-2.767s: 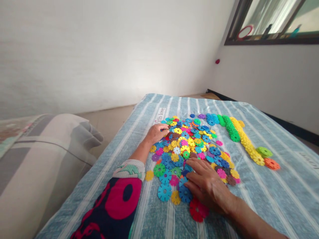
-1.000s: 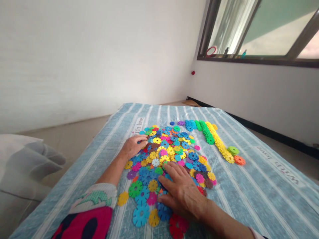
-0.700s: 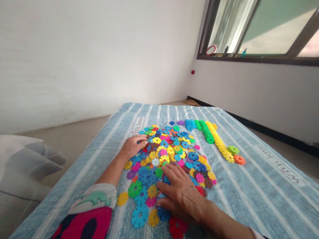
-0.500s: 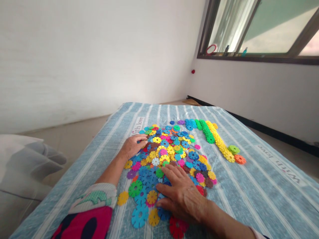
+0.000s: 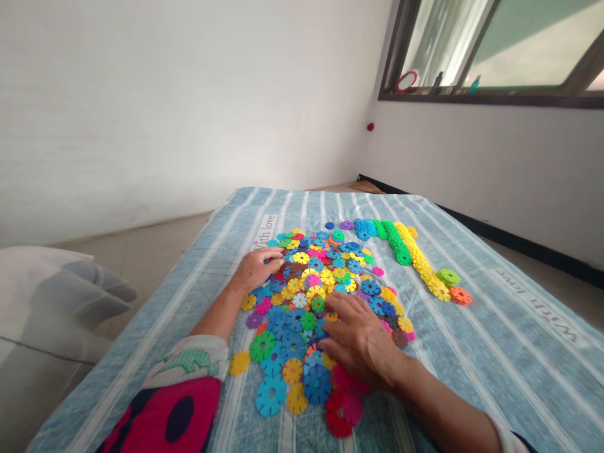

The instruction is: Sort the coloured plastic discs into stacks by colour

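A spread pile of colourful plastic snowflake discs, notched round the rim and holed in the middle, lies on a striped cloth. My left hand rests at the pile's far left edge, its fingers slightly bent and its thumb apart; nothing shows in it. Over the right side of the pile is my right hand, palm down with spread fingers touching the discs and covering some. Near my right wrist lie a red disc and pink ones. A large blue disc is at the near edge.
Beyond the pile, sorted discs form a green row and a long yellow row, with an orange disc at the near end. Sheer white fabric hangs at left. A window is at upper right.
My right hand has shifted slightly right and up across the pile, uncovering blue and pink discs near its thumb. My left hand stays about the same place. The view has tilted a little.
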`<state>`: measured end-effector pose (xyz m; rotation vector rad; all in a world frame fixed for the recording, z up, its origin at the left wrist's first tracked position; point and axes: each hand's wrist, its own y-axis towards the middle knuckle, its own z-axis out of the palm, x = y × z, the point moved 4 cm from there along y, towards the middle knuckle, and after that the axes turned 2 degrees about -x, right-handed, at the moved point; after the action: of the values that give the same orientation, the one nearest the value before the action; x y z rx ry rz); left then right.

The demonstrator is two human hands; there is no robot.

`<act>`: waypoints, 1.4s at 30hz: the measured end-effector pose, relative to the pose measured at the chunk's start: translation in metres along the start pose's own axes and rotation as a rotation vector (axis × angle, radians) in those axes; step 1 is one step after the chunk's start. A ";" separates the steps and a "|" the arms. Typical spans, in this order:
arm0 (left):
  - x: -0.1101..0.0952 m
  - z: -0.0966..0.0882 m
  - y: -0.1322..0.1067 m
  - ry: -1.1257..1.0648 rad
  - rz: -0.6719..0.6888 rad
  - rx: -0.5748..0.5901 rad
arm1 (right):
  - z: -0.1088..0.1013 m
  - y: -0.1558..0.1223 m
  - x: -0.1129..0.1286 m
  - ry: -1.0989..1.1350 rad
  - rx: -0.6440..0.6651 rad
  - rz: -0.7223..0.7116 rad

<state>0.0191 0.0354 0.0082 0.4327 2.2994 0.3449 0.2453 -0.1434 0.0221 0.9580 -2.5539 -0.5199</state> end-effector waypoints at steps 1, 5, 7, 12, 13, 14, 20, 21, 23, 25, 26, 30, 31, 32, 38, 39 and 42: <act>0.000 0.000 0.000 0.001 -0.001 0.004 | -0.004 0.000 -0.006 -0.005 -0.014 0.019; -0.001 0.000 -0.001 -0.003 -0.017 0.001 | -0.016 0.000 -0.032 -0.031 -0.112 0.076; -0.002 0.000 -0.002 -0.010 -0.017 0.002 | -0.021 -0.001 -0.044 -0.036 -0.159 0.089; -0.005 -0.001 -0.002 -0.021 -0.013 0.009 | -0.024 -0.003 -0.053 -0.021 -0.138 0.106; -0.006 -0.001 -0.002 -0.020 -0.012 0.011 | -0.024 -0.002 -0.050 -0.011 -0.122 0.102; -0.006 0.000 -0.002 -0.019 -0.011 0.010 | -0.022 -0.002 -0.046 -0.002 -0.103 0.093; -0.005 0.001 -0.002 -0.028 -0.009 0.002 | -0.004 0.005 -0.017 -0.013 -0.007 0.019; -0.005 0.001 -0.002 -0.026 -0.012 0.005 | -0.002 0.006 -0.015 -0.017 0.012 0.015; -0.005 0.001 -0.002 -0.020 -0.021 0.007 | 0.002 0.008 -0.012 -0.020 0.060 0.014; -0.005 0.001 -0.002 -0.017 -0.027 0.004 | 0.004 0.009 -0.012 -0.022 0.100 0.020; -0.005 0.002 -0.002 -0.017 -0.027 0.003 | 0.005 0.009 -0.012 -0.023 0.110 0.023; -0.003 0.003 -0.001 -0.014 -0.017 0.000 | 0.006 0.008 -0.012 -0.025 0.118 0.018; -0.003 0.003 -0.001 -0.013 -0.017 -0.001 | 0.007 0.007 -0.011 -0.021 0.118 0.013; -0.003 0.003 -0.001 -0.013 -0.018 -0.001 | 0.007 0.007 -0.011 -0.014 0.117 0.009; -0.005 0.002 -0.001 -0.015 -0.018 0.003 | 0.001 0.008 -0.015 0.116 0.046 0.008; -0.005 0.002 -0.001 -0.015 -0.016 0.005 | -0.001 0.008 -0.018 0.151 0.019 0.019; -0.005 0.002 -0.001 -0.014 -0.010 0.004 | -0.013 0.009 -0.037 0.278 -0.108 0.136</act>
<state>0.0234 0.0328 0.0096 0.4242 2.2884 0.3313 0.2721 -0.1149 0.0298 0.7549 -2.2967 -0.4466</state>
